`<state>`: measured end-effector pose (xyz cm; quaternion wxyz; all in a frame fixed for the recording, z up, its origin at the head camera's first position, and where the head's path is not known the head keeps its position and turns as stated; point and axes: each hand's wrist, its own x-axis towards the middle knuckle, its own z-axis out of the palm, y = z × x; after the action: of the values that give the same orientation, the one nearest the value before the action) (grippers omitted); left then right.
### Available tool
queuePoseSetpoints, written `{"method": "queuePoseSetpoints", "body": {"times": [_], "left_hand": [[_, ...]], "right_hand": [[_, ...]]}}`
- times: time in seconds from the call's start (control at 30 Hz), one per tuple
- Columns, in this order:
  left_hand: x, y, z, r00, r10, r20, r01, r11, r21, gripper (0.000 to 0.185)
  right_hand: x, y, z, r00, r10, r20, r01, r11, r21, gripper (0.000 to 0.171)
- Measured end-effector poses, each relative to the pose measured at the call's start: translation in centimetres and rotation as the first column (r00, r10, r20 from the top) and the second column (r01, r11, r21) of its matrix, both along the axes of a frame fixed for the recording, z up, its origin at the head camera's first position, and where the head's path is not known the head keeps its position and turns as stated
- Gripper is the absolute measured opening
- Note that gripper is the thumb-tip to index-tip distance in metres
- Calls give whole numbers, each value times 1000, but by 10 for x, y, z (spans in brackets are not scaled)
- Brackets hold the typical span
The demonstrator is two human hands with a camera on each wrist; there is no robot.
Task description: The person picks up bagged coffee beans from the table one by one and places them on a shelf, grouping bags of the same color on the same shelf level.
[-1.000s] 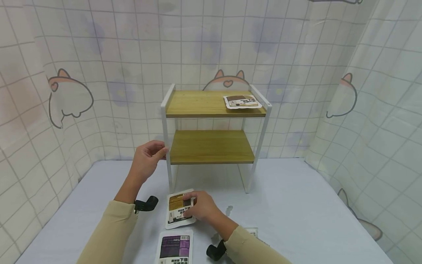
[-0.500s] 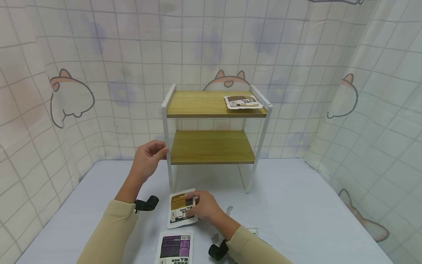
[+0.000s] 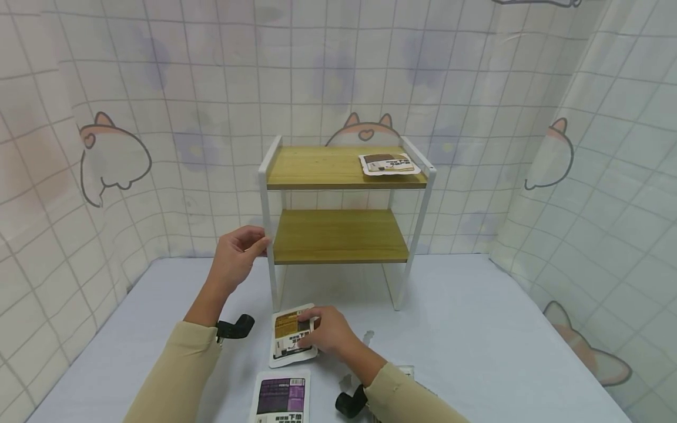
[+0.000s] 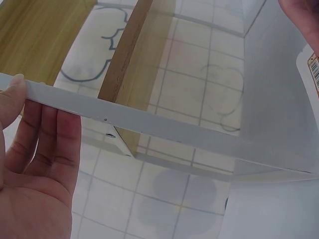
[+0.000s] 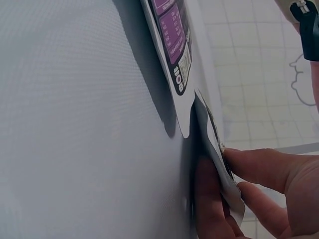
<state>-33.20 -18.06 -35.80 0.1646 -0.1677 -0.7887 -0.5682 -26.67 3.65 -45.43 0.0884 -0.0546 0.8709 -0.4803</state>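
Observation:
A two-tier rack (image 3: 341,235) with wood-coloured shelves and a white frame stands in the middle of the table. My left hand (image 3: 236,255) holds its left front post (image 4: 164,127), the thumb on one side and curled fingers on the other in the left wrist view. Lower down, my right hand (image 3: 330,333) pinches the right edge of a flat white-edged pouch (image 3: 285,338) with a brown and yellow label. In the right wrist view this pouch (image 5: 212,132) is tilted, with fingers beneath its raised edge and the thumb on top.
A purple-labelled pouch (image 3: 280,396) lies just nearer than the held one. Another pouch (image 3: 388,164) lies at the right of the top shelf. Part of a further packet (image 3: 406,370) shows behind the right sleeve. Patterned cloth walls (image 3: 211,88) surround the white table (image 3: 476,329).
The right hand and its pouch have shifted very slightly to the right. The left hand stays on the rack's post.

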Motion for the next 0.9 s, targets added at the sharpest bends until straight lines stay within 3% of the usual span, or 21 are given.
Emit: {"method": "queuePoseSetpoints", "body": {"times": [0.9], "left_hand": [[-1,0,-1,1000,8,-11,-8,1000,0,23]], "right_hand": [[2,3,-4,1000,-19,1,19,999,-37,36]]}}
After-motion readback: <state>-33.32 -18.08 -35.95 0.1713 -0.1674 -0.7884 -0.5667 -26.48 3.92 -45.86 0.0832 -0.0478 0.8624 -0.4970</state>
